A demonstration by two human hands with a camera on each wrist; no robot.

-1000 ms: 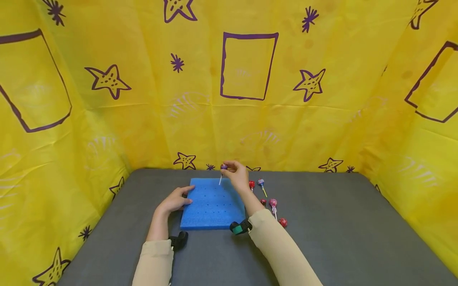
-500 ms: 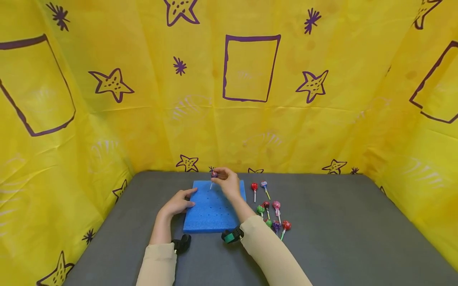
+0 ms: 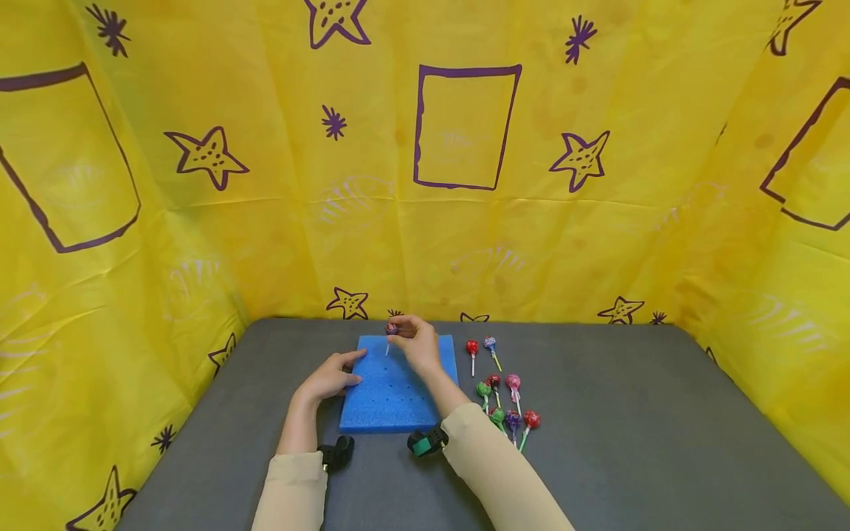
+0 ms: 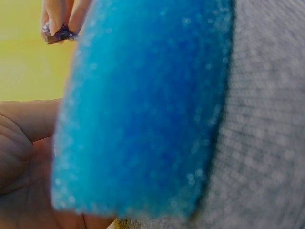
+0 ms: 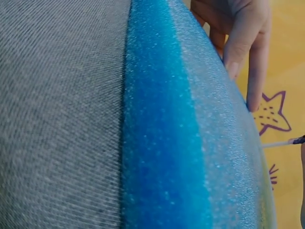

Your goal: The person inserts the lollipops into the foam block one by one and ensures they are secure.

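Note:
A blue foam block with rows of small holes lies on the grey table. My right hand pinches a dark-wrapped lollipop by its head over the block's far left part, white stick pointing down at the foam. My left hand rests with straight fingers against the block's left edge. In the left wrist view the right fingertips pinch the wrapper above the foam. The left fingers show past the block in the right wrist view.
Several wrapped lollipops, red, pink, green and purple, lie loose on the table right of the block. Yellow sheeting with purple stars walls in the table at the back and both sides.
My right hand has carried the lollipop leftwards and lower over the block's far edge. The left hand has stayed against the block's left side.

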